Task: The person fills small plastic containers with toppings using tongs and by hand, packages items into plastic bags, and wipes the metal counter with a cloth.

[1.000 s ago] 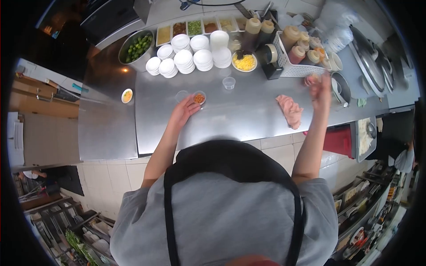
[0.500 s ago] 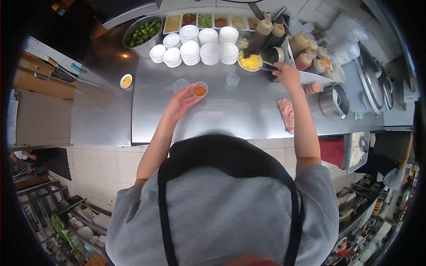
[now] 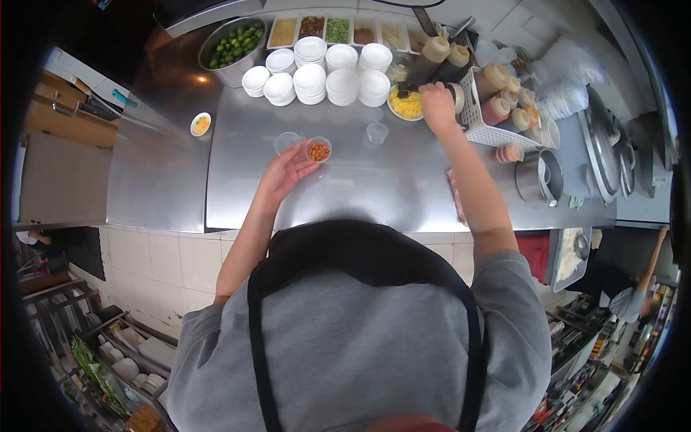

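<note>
My left hand [image 3: 285,173] holds a small clear cup of orange-brown nuts or beans [image 3: 318,150] just above the steel counter [image 3: 345,194]. A clear lid or empty cup [image 3: 287,142] lies behind its fingers. At the back, my right hand [image 3: 437,104] is closed at the edge of a white bowl of yellow shreds [image 3: 404,105]. A dark utensil lies over that bowl, and its handle end is hidden by the fingers. Another clear cup [image 3: 376,133] stands between my hands. The pink cloth [image 3: 456,194] is partly hidden by my right forearm.
Stacked white dishes [image 3: 310,81], a pot of green limes [image 3: 233,52] and topping trays [image 3: 337,31] line the back. A white basket of bottles [image 3: 497,108] and a metal pot [image 3: 538,178] stand right. A small white dish [image 3: 201,124] sits left. Another person [image 3: 630,304] is far right.
My right hand has moved left from the lidded cup near the basket to the bowl of yellow shreds. My left hand keeps holding the cup of nuts or beans.
</note>
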Motion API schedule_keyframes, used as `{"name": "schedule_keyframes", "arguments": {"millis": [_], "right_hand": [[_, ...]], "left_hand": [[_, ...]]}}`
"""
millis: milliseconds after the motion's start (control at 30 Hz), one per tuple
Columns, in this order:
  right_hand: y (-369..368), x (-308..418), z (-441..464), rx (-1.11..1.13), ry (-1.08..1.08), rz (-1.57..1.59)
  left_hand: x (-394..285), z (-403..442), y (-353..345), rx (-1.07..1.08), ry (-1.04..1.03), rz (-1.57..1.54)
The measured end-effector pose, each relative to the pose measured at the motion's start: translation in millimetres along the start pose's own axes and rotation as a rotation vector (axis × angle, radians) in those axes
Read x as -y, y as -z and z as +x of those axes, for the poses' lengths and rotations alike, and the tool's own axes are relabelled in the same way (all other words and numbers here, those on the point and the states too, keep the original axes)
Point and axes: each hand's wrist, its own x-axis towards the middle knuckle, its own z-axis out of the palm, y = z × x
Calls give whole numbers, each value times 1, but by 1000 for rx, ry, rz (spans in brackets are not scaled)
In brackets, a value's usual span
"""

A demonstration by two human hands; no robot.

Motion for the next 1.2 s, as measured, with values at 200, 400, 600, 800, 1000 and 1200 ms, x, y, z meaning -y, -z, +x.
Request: {"name": "schedule_keyframes", "arguments": {"millis": [200,400,600,800,1000,1200], "right_hand": [[-6,-3,3,-60,-20,81],[25,-17,-14,-236,-72,294],[98,3,-28,-378,-24,629],[138,48,-35,-291,221,800],[126,60,-29,-256,299,769],[130,71,-28,-260,403,642]], "left_hand": [[-3,4,3,-18,-4,8],[-4,7,-7,-26,-7,2],[-8,18,-24,21,38,-7],[-15,20,-54,87,21,123],[-20,13,-58,124,33,268],[-19,11,-56,97,10,198]]}}
